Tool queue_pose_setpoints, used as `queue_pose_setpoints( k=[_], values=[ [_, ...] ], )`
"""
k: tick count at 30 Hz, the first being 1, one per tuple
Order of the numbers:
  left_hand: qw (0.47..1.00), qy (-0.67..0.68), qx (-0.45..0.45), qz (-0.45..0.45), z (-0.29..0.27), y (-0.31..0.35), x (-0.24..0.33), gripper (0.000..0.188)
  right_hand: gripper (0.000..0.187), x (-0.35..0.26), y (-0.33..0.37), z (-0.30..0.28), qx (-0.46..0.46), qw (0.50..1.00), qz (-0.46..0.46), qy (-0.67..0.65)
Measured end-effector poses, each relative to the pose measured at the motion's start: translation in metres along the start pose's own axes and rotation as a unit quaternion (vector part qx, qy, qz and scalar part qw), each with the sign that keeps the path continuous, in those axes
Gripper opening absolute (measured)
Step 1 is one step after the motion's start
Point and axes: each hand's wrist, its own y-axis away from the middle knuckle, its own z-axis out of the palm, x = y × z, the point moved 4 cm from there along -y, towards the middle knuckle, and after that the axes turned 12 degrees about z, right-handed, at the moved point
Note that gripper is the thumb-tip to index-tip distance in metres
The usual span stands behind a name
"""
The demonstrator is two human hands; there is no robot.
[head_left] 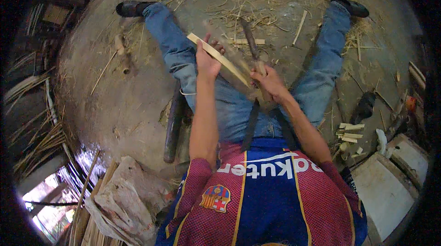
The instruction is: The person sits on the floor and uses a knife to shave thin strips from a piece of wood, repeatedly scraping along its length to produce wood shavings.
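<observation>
My left hand grips a pale split bamboo strip near its far end, thumb along it and the other fingers curled behind. The strip slants down to the right, across my lap. Its near end meets my right hand, which is closed around the wooden handle of a knife. The dark blade points up and away from me, between my spread legs. Motion blur smears the area between the hands, so I cannot tell whether the blade touches the strip.
Shavings and a loose pale strip litter the earthen ground ahead. A dark pole lies beside my left thigh. Crumpled sheeting is at the near left. Small cut pieces and a whitish board are at the right.
</observation>
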Motion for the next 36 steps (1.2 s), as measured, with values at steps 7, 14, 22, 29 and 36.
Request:
queue_pose_setpoints(
  k=[7,14,22,29,36],
  values=[
    [0.997,0.038,-0.041,-0.054,-0.013,0.010,-0.026,0.055,0.036,0.030,-0.004,-0.001,-0.020,0.993,0.042,0.113],
    [0.998,0.045,0.019,-0.049,-0.025,-0.002,-0.026,0.058,0.045,0.029,-0.040,-0.007,-0.106,0.977,0.018,0.184],
    [0.998,0.060,0.001,-0.028,-0.030,-0.014,-0.025,0.055,0.041,-0.002,-0.051,-0.012,-0.120,0.968,0.003,0.222],
    [0.998,0.030,0.028,-0.044,-0.031,-0.011,-0.023,0.068,0.042,-0.002,-0.040,-0.006,-0.115,0.973,0.010,0.202],
    [1.000,-0.002,-0.003,-0.027,-0.030,-0.004,-0.022,0.070,0.041,0.014,-0.043,-0.004,-0.118,0.984,0.046,0.127]
  ],
)
